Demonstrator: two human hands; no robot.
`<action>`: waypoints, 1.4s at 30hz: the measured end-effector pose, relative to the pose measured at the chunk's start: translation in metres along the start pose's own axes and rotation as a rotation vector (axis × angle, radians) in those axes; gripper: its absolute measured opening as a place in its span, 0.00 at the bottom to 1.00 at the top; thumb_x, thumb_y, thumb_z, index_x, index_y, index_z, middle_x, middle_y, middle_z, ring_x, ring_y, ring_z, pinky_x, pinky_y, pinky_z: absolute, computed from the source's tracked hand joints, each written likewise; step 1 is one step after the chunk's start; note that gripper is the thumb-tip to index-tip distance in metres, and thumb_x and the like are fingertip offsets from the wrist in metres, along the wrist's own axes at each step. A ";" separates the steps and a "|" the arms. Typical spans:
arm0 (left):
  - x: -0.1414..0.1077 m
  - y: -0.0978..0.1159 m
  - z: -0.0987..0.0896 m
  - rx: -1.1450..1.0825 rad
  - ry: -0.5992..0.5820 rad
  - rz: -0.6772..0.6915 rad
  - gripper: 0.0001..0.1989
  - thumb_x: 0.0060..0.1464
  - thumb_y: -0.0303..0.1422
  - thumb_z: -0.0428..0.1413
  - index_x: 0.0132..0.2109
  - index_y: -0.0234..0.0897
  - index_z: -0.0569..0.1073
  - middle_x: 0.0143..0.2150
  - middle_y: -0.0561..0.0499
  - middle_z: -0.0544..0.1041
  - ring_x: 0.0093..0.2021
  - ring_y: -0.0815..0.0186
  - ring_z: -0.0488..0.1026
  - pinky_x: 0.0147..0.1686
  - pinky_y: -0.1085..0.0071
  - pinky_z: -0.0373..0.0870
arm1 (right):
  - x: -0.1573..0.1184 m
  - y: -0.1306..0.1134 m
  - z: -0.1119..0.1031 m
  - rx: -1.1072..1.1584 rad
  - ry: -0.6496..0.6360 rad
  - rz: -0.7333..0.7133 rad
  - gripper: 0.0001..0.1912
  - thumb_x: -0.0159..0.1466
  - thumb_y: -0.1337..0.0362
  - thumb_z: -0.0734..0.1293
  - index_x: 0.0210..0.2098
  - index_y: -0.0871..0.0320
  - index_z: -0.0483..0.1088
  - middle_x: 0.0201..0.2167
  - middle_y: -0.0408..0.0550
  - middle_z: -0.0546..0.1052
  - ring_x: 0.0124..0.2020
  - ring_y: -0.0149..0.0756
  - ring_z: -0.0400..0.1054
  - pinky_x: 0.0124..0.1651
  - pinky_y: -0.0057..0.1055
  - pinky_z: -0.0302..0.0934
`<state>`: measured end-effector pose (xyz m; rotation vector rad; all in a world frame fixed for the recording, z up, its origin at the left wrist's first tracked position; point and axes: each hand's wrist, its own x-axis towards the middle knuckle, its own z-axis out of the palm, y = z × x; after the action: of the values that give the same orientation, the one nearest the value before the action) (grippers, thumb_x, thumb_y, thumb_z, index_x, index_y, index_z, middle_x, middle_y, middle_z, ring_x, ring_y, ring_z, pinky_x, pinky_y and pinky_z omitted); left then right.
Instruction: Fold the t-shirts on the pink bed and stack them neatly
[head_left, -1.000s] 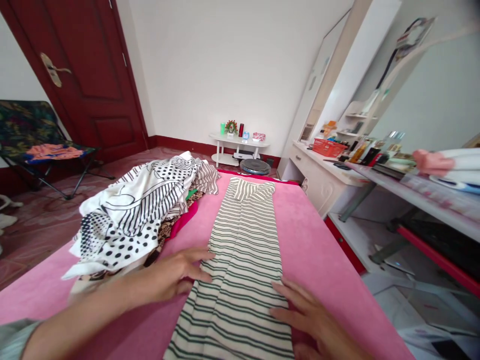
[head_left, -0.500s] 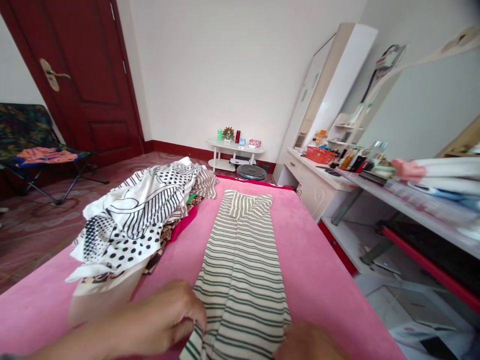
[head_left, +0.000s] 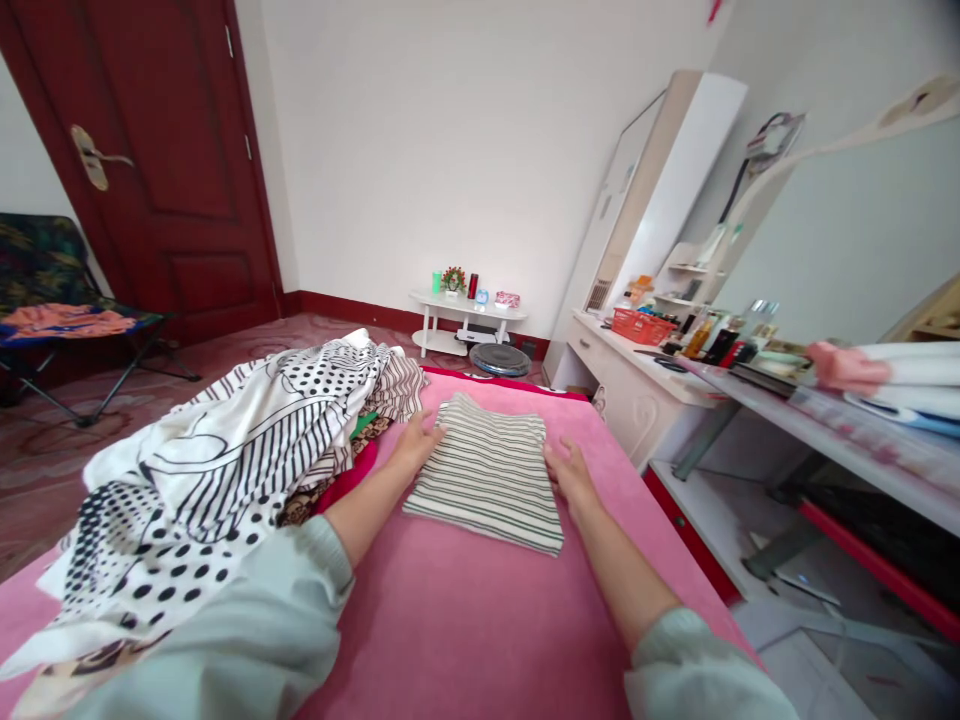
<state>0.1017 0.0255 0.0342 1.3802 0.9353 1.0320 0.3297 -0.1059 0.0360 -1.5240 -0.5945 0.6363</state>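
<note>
A cream garment with dark green stripes (head_left: 487, 475) lies folded into a flat, squarish shape on the pink bedcover (head_left: 435, 630). At its far left edge is my left hand (head_left: 415, 447), fingers stretched out and the tips by the cloth. My right hand (head_left: 574, 480) is at the right edge, its fingers spread, with the thumb side toward the fabric. Neither hand is closed on the garment. Left of my left forearm sits a loose heap of clothes, topped by a white cloth with black dots and stripes (head_left: 217, 470).
A dressing table (head_left: 626, 375) with bottles and a red basket (head_left: 643, 326) runs along the right side. Beyond the bed's far end stand a small white table (head_left: 469, 305) and a round dark disc-shaped object (head_left: 500, 359). A folding chair (head_left: 67, 330) holds orange cloth at left.
The long striped garment is now folded over into a shorter piece. Both hands have moved forward from its near end to its far sides and released it.
</note>
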 end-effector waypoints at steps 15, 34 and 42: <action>-0.022 -0.031 -0.008 0.616 -0.035 0.242 0.15 0.46 0.26 0.54 0.42 0.35 0.78 0.37 0.47 0.75 0.39 0.60 0.71 0.45 0.62 0.67 | 0.004 0.057 -0.011 -0.480 -0.057 -0.484 0.21 0.55 0.60 0.62 0.45 0.61 0.73 0.46 0.53 0.73 0.47 0.42 0.67 0.53 0.41 0.61; -0.070 -0.038 0.033 1.160 -0.312 0.377 0.32 0.60 0.50 0.37 0.67 0.42 0.51 0.69 0.48 0.46 0.68 0.51 0.38 0.63 0.47 0.34 | -0.005 0.038 0.061 -1.374 -0.292 -0.420 0.31 0.66 0.43 0.44 0.66 0.42 0.42 0.69 0.41 0.40 0.68 0.46 0.31 0.62 0.56 0.34; -0.092 -0.030 0.023 1.126 -0.263 0.362 0.34 0.56 0.57 0.38 0.65 0.50 0.54 0.69 0.49 0.47 0.68 0.48 0.40 0.61 0.42 0.36 | -0.023 0.035 0.053 -1.426 -0.307 -0.339 0.32 0.66 0.45 0.44 0.67 0.46 0.40 0.69 0.45 0.39 0.68 0.45 0.31 0.62 0.53 0.34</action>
<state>0.0960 -0.0668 -0.0020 2.6164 1.1341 0.5027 0.2757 -0.0863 0.0008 -2.5229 -1.7258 0.0916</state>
